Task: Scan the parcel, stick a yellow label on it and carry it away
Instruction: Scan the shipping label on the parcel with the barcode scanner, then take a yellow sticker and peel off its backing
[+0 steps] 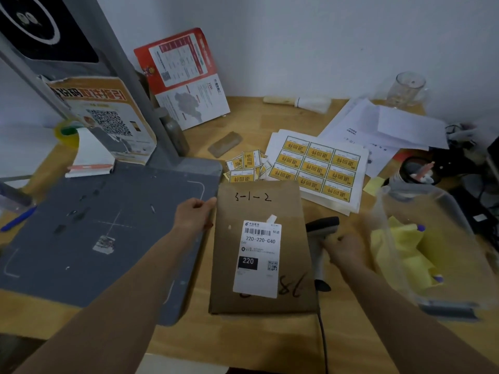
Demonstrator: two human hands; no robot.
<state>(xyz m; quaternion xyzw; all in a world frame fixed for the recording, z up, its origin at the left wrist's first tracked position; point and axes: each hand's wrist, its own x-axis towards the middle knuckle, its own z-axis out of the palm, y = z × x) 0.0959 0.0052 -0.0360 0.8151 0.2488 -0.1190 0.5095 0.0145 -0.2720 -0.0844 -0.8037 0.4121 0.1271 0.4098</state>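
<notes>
A flat brown parcel (259, 209) lies on the wooden table, a white shipping label (258, 259) with barcode on its top face. My left hand (193, 215) grips the parcel's upper left edge. My right hand (343, 251) is closed around the handle of a grey barcode scanner (322, 228) just right of the parcel, the scanner head pointing left toward the label. A sheet of yellow labels (317, 167) lies behind the parcel, with several cut loose yellow labels (244, 167) beside it.
A grey scanning stand with a dark base mat (102, 228) fills the left side. A clear plastic bin (432, 247) holding yellow paper sits at right. Papers (383, 128), a glass (407, 89), a leaflet (183, 76) and a tape roll (66, 132) crowd the back.
</notes>
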